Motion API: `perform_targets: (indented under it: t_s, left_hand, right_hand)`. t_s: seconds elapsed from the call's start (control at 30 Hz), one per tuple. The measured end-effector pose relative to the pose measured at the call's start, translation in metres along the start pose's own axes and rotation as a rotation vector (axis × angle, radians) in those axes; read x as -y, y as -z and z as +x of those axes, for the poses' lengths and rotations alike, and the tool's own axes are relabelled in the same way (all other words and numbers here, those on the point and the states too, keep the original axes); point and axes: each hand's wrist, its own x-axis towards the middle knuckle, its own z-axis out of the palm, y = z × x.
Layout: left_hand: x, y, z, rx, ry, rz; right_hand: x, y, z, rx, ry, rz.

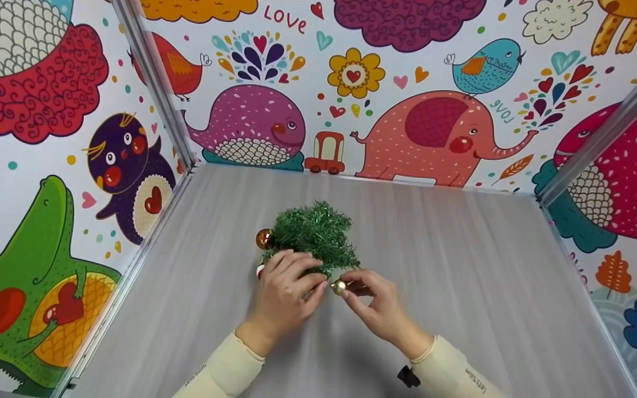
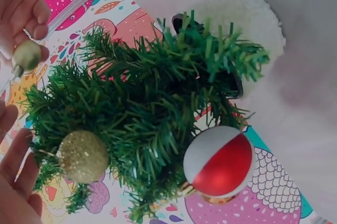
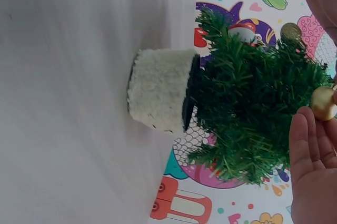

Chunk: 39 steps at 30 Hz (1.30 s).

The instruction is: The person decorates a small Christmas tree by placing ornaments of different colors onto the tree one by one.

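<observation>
A small green artificial Christmas tree (image 1: 316, 235) stands before me, its fluffy white pot (image 3: 160, 89) showing in the right wrist view. My right hand (image 1: 376, 304) pinches a small gold Christmas ball (image 1: 339, 286) between thumb and fingers, just right of the tree's front branches. My left hand (image 1: 291, 290) reaches over the near branches. Its thumb and forefinger come together at the ball's cap, where a thin string (image 2: 6, 84) runs toward them. A glittery gold ball (image 2: 82, 156) and a red-and-white ornament (image 2: 220, 161) hang on the tree.
A shiny copper-coloured ball (image 1: 265, 239) is on the tree's left side. Grey wood-grain table (image 1: 462, 265) spreads around the tree. Cartoon-printed wall panels (image 1: 351, 127) with metal frame posts (image 1: 158, 83) enclose it at the back and sides.
</observation>
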Motion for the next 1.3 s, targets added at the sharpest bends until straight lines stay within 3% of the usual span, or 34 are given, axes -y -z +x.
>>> perform_targets:
  t_s: [0.27,0.5,0.63,0.83,1.3]
  left_hand:
    - [0.000,-0.002,0.005,0.029,0.005,-0.026]
    - [0.001,-0.003,0.007,0.015,0.027,-0.031]
    - [-0.001,-0.004,0.008,0.029,0.031,-0.027]
    - [-0.002,-0.004,0.010,0.028,0.005,-0.023]
    - [-0.003,-0.003,0.011,0.047,-0.016,-0.039]
  right_hand:
    - [-0.008,-0.005,-0.007,0.016,-0.036,0.008]
    - [-0.027,-0.005,-0.004,-0.048,0.151,-0.194]
    - [-0.027,-0.007,-0.001,-0.055,0.206,-0.283]
    - [-0.024,-0.010,0.000,-0.074,0.239,-0.288]
    - [-0.023,-0.011,0.005,-0.077,0.228,-0.288]
